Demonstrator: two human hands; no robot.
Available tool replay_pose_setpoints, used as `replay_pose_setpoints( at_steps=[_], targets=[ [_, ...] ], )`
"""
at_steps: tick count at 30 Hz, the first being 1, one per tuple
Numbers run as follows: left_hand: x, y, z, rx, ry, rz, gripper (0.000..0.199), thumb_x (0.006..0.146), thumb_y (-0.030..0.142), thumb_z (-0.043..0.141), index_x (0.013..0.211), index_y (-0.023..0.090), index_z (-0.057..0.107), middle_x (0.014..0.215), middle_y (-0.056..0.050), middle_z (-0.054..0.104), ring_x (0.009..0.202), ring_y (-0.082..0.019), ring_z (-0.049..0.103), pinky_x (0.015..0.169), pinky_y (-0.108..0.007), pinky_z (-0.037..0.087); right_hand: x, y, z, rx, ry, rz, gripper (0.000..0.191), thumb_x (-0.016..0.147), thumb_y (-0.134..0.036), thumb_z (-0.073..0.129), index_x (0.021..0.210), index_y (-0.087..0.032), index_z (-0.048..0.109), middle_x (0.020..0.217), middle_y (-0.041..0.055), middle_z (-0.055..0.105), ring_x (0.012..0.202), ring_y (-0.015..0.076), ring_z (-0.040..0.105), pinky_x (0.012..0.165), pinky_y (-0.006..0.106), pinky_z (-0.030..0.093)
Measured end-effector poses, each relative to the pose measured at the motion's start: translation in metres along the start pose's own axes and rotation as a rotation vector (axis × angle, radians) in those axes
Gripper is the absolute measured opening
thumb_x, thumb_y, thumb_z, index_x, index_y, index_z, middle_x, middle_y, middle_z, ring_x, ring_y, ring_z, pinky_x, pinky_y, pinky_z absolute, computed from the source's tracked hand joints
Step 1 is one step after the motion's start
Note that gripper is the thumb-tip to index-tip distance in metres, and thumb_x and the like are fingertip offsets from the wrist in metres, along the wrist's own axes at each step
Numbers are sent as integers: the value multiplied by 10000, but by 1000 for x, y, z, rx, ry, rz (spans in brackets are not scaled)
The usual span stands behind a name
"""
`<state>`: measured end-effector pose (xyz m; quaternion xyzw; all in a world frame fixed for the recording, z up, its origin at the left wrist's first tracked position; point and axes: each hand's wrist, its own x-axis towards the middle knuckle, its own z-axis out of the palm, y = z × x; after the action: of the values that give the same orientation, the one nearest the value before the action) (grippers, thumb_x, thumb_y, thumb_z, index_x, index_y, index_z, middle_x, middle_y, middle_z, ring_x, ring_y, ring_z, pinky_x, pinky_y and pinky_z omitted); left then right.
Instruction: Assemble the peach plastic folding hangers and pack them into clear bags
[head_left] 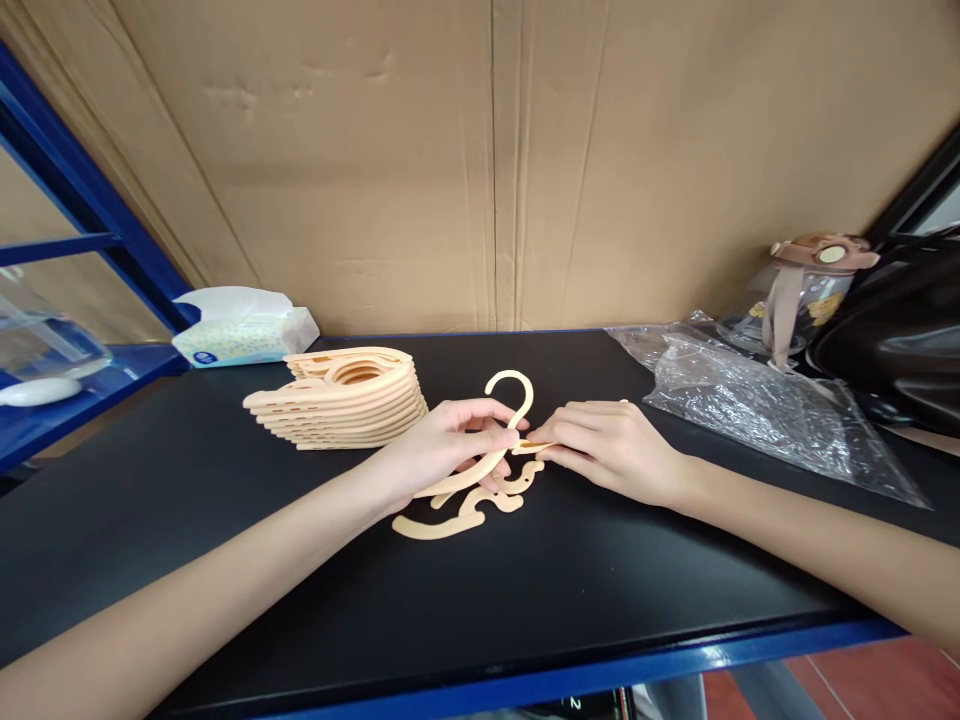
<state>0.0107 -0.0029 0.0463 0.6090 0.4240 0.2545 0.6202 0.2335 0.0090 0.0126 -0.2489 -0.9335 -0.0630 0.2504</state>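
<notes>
Over the middle of the black tabletop, my left hand (465, 440) is closed on a cream plastic clothes hanger (517, 388), with the hook standing up above the fingers. Close on its right, my right hand (611, 445) pinches a cream hanger arm (534, 447) whose end meets the hanger at the left fingertips. Whether the two parts are joined there I cannot tell. Loose cream hanger pieces (439, 527) lie on the table just below the hands. To the left of my left hand stands a stack of cream hanger parts (345, 400).
A tissue pack (240, 328) sits at the back left beside a blue metal frame (112, 230). On the right lie a crumpled clear plastic bag (750, 400), a drinking bottle (814, 290) and a black shiny object (900, 340). A cardboard wall (375, 170) closes off the back.
</notes>
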Motion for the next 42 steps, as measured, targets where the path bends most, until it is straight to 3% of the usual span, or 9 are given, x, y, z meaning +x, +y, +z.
replay_pose_setpoints(
  at_steps=[12,21,25,30,35,42],
  targets=[
    [0,-3,1,72,20,88,164,793,252,625,913,141,615,722,19,565,663,-129,633,565,-236,553,-1,-2,1,-14,14,-20,226,975,-277,429,1029,-181,627,825,20,669,724,116,605,659,220,439],
    [-1,-3,3,95,42,117,119,803,242,632,851,136,606,710,24,554,636,-118,617,540,-215,536,-1,-6,0,-82,20,-57,269,982,-284,406,927,-164,640,789,21,671,685,113,602,635,214,439],
    [0,-2,3,52,61,91,119,813,216,623,893,130,642,692,17,591,629,-102,613,578,-204,534,-1,-6,1,-94,29,-59,269,983,-292,407,926,-169,639,798,18,674,687,108,604,628,213,430],
    [-2,-2,4,57,85,32,270,854,267,591,1063,117,671,622,2,629,599,-108,624,608,-215,526,-1,-6,1,-103,40,-62,263,978,-290,418,942,-166,647,792,17,672,679,107,604,615,214,421],
    [-3,-1,6,106,126,56,295,828,290,606,1043,112,702,685,-9,621,536,-98,567,523,-223,494,0,-10,1,-128,49,-48,265,976,-295,420,947,-170,652,716,-2,639,610,98,573,571,215,390],
    [-4,1,6,167,120,83,288,845,291,553,1008,110,707,588,22,541,502,-93,517,475,-204,421,0,-13,3,-127,37,5,279,975,-305,412,921,-175,651,663,-11,609,572,92,560,542,216,356]
  ],
)
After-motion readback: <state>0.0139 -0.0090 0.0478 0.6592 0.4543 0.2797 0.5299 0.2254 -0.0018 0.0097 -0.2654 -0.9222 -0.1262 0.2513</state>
